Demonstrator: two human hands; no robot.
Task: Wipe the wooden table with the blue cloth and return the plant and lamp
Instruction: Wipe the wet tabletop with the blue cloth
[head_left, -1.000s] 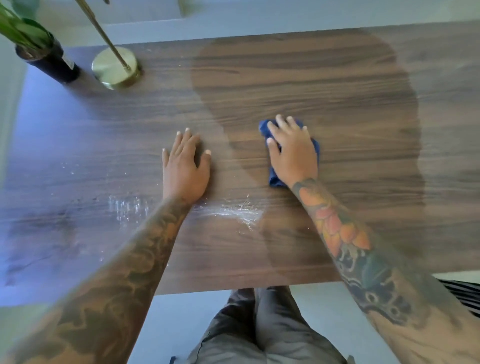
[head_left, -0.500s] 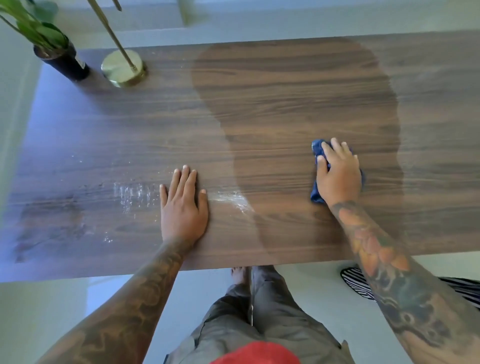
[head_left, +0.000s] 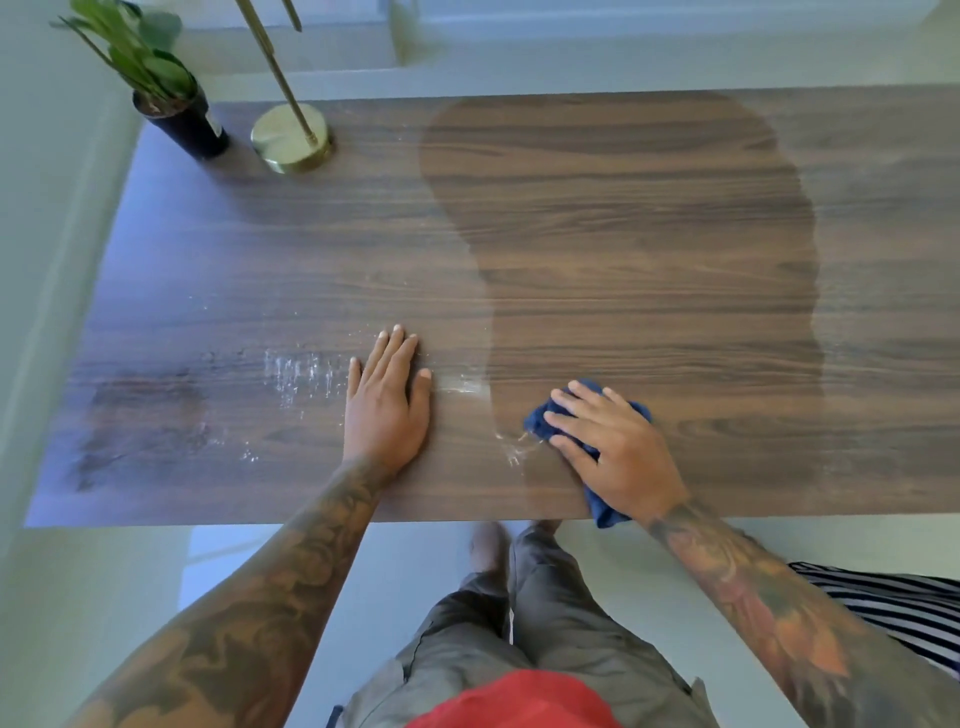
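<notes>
1. Head view, nearest first: the right hand (head_left: 618, 457) presses the bunched blue cloth (head_left: 540, 422) flat on the wooden table (head_left: 571, 249) close to its near edge, fingers spread over the cloth and a tail of fabric hanging past the edge.
2. Just left of the cloth lie wet white streaks (head_left: 511, 449); a good pass would, I judge, run through them with even palm pressure, following the grain.
3. The left hand (head_left: 387, 400) lies flat on the wood, fingers straight and together, gripping nothing, apparently as a brace. It sits between two smeared areas, so it would need lifting for the cloth to reach there.
4. Further left, a patch of white residue (head_left: 298, 371) looks untouched; overlapping strokes towards it seem the sensible course.
5. Beyond, a darker shape covers the middle and right of the tabletop; whether damp or shadow, I cannot tell.
6. Farthest, at the left rear corner, the plant (head_left: 156, 73) in its dark pot stands just beside the lamp (head_left: 291, 137) with its round brass base, apart from each other.
7. The pot bears a small pale label, too small to read; no other writing shows.
</notes>
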